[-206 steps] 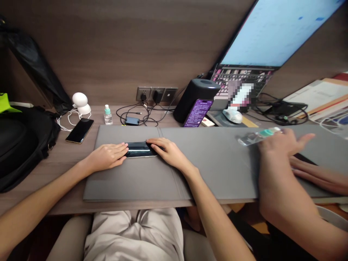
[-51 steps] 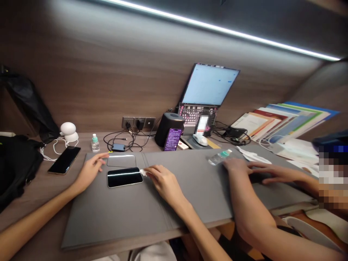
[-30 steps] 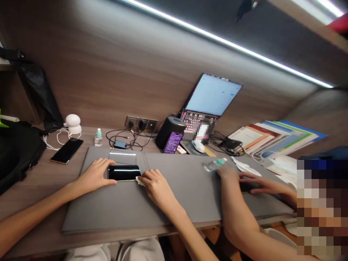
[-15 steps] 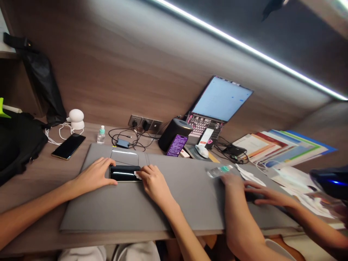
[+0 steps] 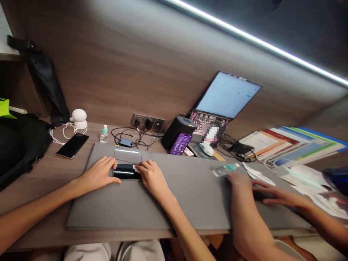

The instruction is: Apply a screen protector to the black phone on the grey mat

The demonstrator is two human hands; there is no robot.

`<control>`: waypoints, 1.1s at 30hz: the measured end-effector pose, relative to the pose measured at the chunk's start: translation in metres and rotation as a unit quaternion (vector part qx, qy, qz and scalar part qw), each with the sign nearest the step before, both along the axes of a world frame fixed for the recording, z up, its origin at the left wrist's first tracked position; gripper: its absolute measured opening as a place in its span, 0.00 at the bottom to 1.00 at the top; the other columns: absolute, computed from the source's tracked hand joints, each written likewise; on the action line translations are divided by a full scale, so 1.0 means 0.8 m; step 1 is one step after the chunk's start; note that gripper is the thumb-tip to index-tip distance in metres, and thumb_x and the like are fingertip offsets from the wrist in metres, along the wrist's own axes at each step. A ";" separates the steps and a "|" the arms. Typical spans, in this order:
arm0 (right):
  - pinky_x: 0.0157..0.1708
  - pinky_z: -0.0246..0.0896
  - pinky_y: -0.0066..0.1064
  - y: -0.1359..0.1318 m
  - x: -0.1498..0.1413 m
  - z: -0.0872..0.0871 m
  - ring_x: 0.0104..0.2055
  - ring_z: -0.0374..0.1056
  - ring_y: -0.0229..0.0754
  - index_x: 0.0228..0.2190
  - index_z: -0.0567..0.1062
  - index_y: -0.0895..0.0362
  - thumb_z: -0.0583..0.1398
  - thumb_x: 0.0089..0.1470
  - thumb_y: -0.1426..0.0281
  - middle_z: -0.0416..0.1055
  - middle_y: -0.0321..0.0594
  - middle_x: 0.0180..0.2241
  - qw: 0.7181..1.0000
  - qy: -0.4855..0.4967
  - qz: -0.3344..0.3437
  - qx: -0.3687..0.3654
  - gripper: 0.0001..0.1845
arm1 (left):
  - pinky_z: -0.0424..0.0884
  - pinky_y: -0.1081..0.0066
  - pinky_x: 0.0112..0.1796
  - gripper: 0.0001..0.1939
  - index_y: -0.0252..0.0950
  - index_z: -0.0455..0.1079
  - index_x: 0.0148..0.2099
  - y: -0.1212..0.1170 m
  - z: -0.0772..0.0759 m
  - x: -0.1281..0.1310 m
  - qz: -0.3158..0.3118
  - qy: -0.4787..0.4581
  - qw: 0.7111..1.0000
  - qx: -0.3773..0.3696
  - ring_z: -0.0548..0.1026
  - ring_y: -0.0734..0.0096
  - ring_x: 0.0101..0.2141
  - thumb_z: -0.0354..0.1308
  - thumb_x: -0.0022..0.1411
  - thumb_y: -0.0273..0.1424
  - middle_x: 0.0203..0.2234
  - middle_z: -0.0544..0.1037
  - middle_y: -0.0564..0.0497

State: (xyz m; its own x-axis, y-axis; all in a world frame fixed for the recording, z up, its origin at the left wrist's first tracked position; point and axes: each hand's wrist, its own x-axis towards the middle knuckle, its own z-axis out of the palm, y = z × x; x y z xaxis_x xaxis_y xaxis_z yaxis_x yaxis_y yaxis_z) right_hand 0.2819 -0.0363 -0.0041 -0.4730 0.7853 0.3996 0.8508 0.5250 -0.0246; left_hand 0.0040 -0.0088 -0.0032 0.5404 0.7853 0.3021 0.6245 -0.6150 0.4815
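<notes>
A black phone (image 5: 123,172) lies flat, glossy face up, on the grey desk mat (image 5: 190,192). Its left end is between the thumb and fingers of my left hand (image 5: 102,172). My right hand (image 5: 152,175) pinches a small white tissue (image 5: 134,168) against the screen near the phone's right end, with most of the tissue hidden under the fingers. Just behind the phone, a clear, thin rectangular sheet (image 5: 127,155), perhaps a screen protector, rests on the mat.
Another person's hands (image 5: 268,192) work at the right, beside a clear bottle (image 5: 224,169). Behind the mat stand a small spray bottle (image 5: 104,134), cables with an adapter (image 5: 125,141), a black speaker (image 5: 178,132) and a laptop (image 5: 228,96). A second phone (image 5: 73,145) lies left.
My right hand has slid the tissue slightly left and toward the phone's far edge. My left hand keeps its grip. The whole view has shifted a little.
</notes>
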 end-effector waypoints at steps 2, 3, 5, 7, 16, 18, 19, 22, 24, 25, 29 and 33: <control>0.42 0.59 0.38 -0.020 0.002 -0.002 0.42 0.65 0.48 0.52 0.81 0.56 0.57 0.68 0.80 0.78 0.45 0.41 1.000 -0.006 0.013 0.013 0.18 | 0.68 0.63 0.46 0.22 0.42 0.63 0.41 -0.003 0.003 0.002 0.002 -0.004 1.000 -0.002 0.74 0.57 0.46 0.73 0.60 0.44 0.41 0.75 0.52; 0.42 0.58 0.39 -0.028 0.003 -0.003 0.41 0.64 0.48 0.52 0.81 0.56 0.57 0.68 0.80 0.78 0.45 0.41 1.000 -0.011 0.019 0.017 0.18 | 0.68 0.63 0.45 0.22 0.42 0.63 0.41 -0.004 0.005 0.003 0.000 -0.005 1.000 -0.003 0.74 0.57 0.46 0.73 0.60 0.44 0.41 0.75 0.52; 0.41 0.58 0.39 -0.038 0.004 -0.002 0.41 0.64 0.48 0.52 0.81 0.57 0.57 0.68 0.80 0.78 0.44 0.40 0.999 -0.020 0.027 0.024 0.18 | 0.68 0.63 0.45 0.22 0.41 0.63 0.41 -0.006 0.007 0.003 -0.004 -0.004 1.000 -0.003 0.74 0.57 0.45 0.72 0.61 0.44 0.41 0.75 0.52; 0.41 0.57 0.39 -0.032 0.002 0.001 0.40 0.64 0.48 0.51 0.81 0.56 0.57 0.68 0.80 0.78 0.44 0.39 0.999 -0.032 0.027 0.023 0.17 | 0.68 0.63 0.46 0.22 0.41 0.63 0.41 -0.006 0.007 0.003 -0.006 0.001 1.000 -0.002 0.73 0.57 0.46 0.72 0.61 0.44 0.41 0.74 0.52; 0.43 0.61 0.38 0.012 -0.026 0.004 0.42 0.65 0.49 0.49 0.81 0.59 0.60 0.65 0.81 0.77 0.46 0.40 0.999 -0.046 0.024 0.011 0.15 | 0.68 0.61 0.48 0.23 0.41 0.62 0.42 0.000 0.000 0.003 -0.010 0.018 1.000 0.016 0.73 0.56 0.46 0.71 0.62 0.47 0.42 0.74 0.51; 0.41 0.60 0.38 -0.009 -0.024 0.001 0.41 0.65 0.49 0.51 0.80 0.59 0.59 0.66 0.80 0.76 0.46 0.39 0.998 -0.047 0.036 0.027 0.15 | 0.69 0.60 0.48 0.23 0.40 0.63 0.42 -0.001 -0.002 0.004 -0.014 0.018 1.000 0.022 0.73 0.55 0.46 0.70 0.63 0.48 0.42 0.74 0.51; 0.41 0.60 0.38 -0.020 -0.023 0.000 0.40 0.64 0.49 0.51 0.80 0.59 0.58 0.67 0.80 0.76 0.46 0.38 0.997 -0.047 0.044 0.032 0.16 | 0.69 0.60 0.48 0.21 0.40 0.63 0.43 -0.002 -0.002 0.004 -0.015 0.013 1.000 0.025 0.73 0.55 0.46 0.67 0.66 0.48 0.42 0.74 0.50; 0.39 0.58 0.39 -0.041 -0.021 0.001 0.39 0.64 0.48 0.51 0.80 0.59 0.58 0.67 0.81 0.76 0.45 0.37 0.996 -0.053 0.060 0.040 0.16 | 0.69 0.59 0.50 0.10 0.40 0.64 0.45 -0.002 -0.003 0.005 -0.016 -0.019 1.000 0.019 0.74 0.57 0.46 0.51 0.77 0.40 0.42 0.75 0.49; 0.39 0.58 0.39 -0.037 -0.027 0.004 0.39 0.64 0.48 0.49 0.80 0.59 0.58 0.65 0.82 0.76 0.45 0.37 0.996 -0.061 0.052 0.036 0.16 | 0.69 0.60 0.51 0.09 0.40 0.65 0.46 0.000 -0.004 0.004 -0.008 -0.047 0.999 0.002 0.75 0.59 0.46 0.43 0.77 0.32 0.42 0.76 0.49; 0.39 0.58 0.39 -0.029 -0.032 0.005 0.40 0.64 0.48 0.48 0.81 0.59 0.58 0.64 0.83 0.76 0.45 0.38 0.997 -0.066 0.041 0.029 0.16 | 0.70 0.60 0.51 0.09 0.40 0.64 0.46 0.001 -0.005 0.004 -0.003 -0.062 0.998 -0.009 0.75 0.59 0.46 0.43 0.75 0.29 0.42 0.76 0.48; 0.41 0.59 0.39 0.009 -0.059 0.010 0.42 0.65 0.50 0.43 0.82 0.58 0.59 0.63 0.83 0.77 0.46 0.39 0.997 -0.083 0.005 0.000 0.14 | 0.72 0.60 0.52 0.13 0.40 0.64 0.48 0.008 -0.012 0.001 0.022 -0.103 0.994 -0.034 0.76 0.61 0.48 0.44 0.67 0.22 0.44 0.76 0.48; 0.42 0.61 0.38 0.006 -0.071 0.006 0.41 0.65 0.49 0.42 0.82 0.58 0.58 0.65 0.82 0.77 0.45 0.38 0.999 -0.054 0.006 0.002 0.13 | 0.70 0.56 0.58 0.19 0.40 0.65 0.50 0.011 -0.015 0.000 0.025 -0.103 0.994 0.001 0.74 0.59 0.53 0.45 0.60 0.18 0.48 0.76 0.47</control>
